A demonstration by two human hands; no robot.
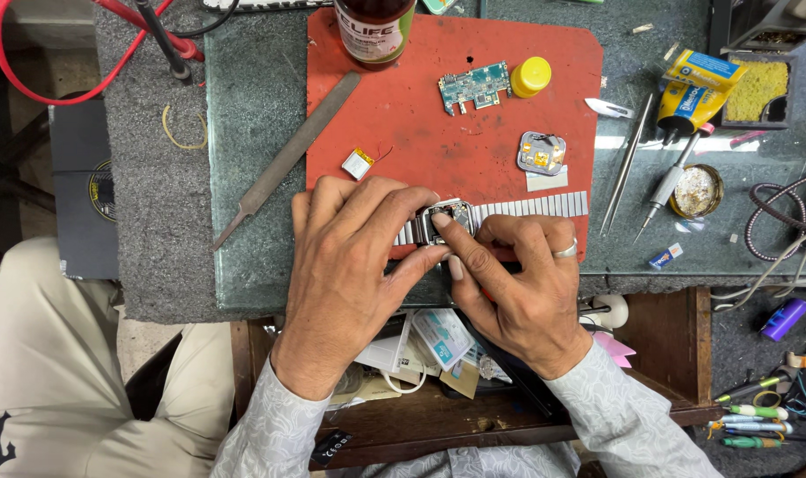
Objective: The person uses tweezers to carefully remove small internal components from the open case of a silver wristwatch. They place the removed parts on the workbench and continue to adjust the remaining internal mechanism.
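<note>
While pinned flat: square silver smartwatch with metal link band point(447, 221), steadied on the red rubber mat point(403, 115).
Left hand point(350, 265): fingers curled, clamping the case.
Right hand point(518, 283): forefinger pressing its face, seemingly holding nothing else.

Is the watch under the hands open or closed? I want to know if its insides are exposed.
Open: the watch shows bare internal parts on top, with no cover. The left hand steadies it; the right hand presses on it.
</note>
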